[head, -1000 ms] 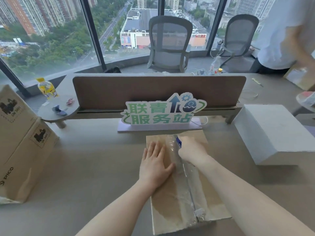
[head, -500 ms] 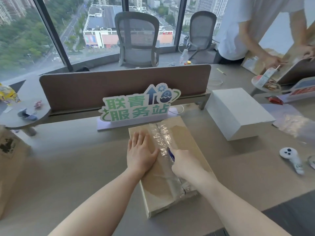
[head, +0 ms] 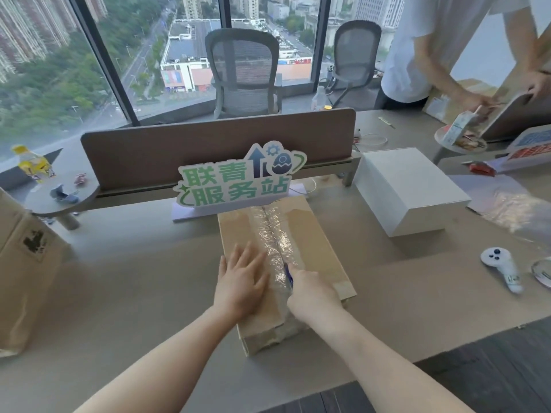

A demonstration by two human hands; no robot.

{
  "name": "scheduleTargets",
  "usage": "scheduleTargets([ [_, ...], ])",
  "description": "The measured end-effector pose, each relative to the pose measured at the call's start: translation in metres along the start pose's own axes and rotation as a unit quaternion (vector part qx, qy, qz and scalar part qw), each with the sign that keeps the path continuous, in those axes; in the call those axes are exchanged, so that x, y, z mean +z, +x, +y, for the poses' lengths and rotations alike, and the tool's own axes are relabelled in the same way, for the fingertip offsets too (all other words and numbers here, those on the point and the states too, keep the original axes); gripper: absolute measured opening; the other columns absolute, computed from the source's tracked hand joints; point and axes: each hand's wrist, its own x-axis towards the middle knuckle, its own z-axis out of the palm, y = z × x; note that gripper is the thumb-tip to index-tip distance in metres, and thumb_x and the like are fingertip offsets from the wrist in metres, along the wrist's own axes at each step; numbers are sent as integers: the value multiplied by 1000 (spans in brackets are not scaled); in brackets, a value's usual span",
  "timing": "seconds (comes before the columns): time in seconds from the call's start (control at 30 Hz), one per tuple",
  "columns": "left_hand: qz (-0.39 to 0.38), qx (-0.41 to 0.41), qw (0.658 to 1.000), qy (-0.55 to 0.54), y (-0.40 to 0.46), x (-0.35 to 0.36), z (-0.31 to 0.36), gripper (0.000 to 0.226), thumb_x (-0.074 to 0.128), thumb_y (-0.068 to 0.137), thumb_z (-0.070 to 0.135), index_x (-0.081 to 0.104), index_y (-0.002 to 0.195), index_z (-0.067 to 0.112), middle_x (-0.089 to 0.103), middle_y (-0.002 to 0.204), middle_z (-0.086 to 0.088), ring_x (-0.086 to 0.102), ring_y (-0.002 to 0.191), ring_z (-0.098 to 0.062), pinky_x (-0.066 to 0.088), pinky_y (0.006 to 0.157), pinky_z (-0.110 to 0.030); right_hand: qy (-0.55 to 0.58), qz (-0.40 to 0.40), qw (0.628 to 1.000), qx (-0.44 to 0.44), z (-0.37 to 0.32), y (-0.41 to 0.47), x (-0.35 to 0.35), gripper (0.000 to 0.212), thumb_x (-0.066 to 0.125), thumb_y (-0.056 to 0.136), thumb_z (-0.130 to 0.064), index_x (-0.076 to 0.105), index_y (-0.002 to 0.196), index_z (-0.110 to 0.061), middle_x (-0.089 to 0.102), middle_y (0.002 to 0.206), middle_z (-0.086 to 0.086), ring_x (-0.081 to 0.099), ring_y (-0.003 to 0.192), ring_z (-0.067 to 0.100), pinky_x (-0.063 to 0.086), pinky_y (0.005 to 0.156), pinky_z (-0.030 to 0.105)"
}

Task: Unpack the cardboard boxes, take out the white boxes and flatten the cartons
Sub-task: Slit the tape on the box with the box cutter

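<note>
A taped brown cardboard box (head: 316,242) lies on the grey table (head: 134,287) in front of me, its top seam covered with clear tape. My left hand (head: 241,281) presses flat on the left flap with straight fingers. My right hand (head: 313,293) grips a small blue cutter (head: 288,274), its tip on the taped seam near the box's near end. A white box (head: 408,189) stands to the right of the carton. More brown cartons (head: 21,263) lean at the left edge.
A green-lettered sign (head: 238,180) stands just behind the carton, before a brown divider (head: 214,141). A white controller (head: 501,266) and crumpled clear tape (head: 512,204) lie at right. Another person (head: 441,46) handles cardboard at far right. A yellow bottle (head: 32,165) sits far left.
My right hand has drawn the cutter along the taped seam from the far end toward me. My left hand stays pressed on the flap. The view has shifted rightward.
</note>
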Motion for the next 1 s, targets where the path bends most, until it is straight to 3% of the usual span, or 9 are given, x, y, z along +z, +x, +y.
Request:
scheduleTargets([
  [0.07,-4,-1,1000,11,-16,5,3,64,14,90,64,27,150,46,5,165,9,-8,152,-18,-2,122,-44,-3,-2,1000,-6,1,-3,0,58,45,87,-6,40,143,-21,64,120,11,61,109,34,50,85,36],
  [0.23,22,-27,999,9,-18,5,9,48,32,101,53,32,148,47,9,165,10,-4,152,-18,1,123,-43,-3,-6,1000,-18,8,-22,3,33,52,89,-14,48,122,-19,64,115,11,61,106,33,42,73,32],
  [0.37,26,-27,999,1,-21,6,9,47,34,100,53,34,147,47,12,164,10,-2,152,-17,3,123,-43,-7,-24,1000,-14,16,-46,5,38,44,84,-2,45,118,-19,60,104,13,60,103,34,38,68,31],
  [0.53,28,-21,999,-21,-20,7,8,47,34,100,53,36,147,47,11,164,12,-3,152,-17,2,123,-43,-1,-26,1000,17,20,-66,12,64,43,87,-5,33,148,-23,58,127,10,58,111,33,47,79,34],
  [0.67,24,-19,999,-31,-21,6,7,47,33,101,52,36,147,45,9,164,13,-5,152,-16,0,123,-43,-6,-37,998,43,22,-83,20,77,41,89,-7,14,156,-34,60,122,9,55,92,29,44,69,32],
  [0.77,21,-15,999,-44,-21,5,7,47,33,100,52,37,147,45,10,164,12,-6,152,-16,-1,123,-43,-12,-32,998,61,22,-95,28,73,42,93,-10,14,156,-35,62,121,6,59,99,28,46,72,32],
  [0.9,11,-6,998,-65,-20,4,3,47,30,101,53,38,146,45,10,164,12,-7,152,-17,-4,123,-42,68,16,994,83,29,-106,42,66,43,98,-17,19,155,-40,64,122,2,62,92,21,53,71,31],
  [1.0,4,9,995,-95,-20,1,0,45,25,103,49,46,143,43,16,163,12,-5,152,-17,-9,121,-41,222,105,961,125,33,-113,60,61,46,99,-16,26,153,-38,66,108,-3,56,67,8,49,61,23],
])
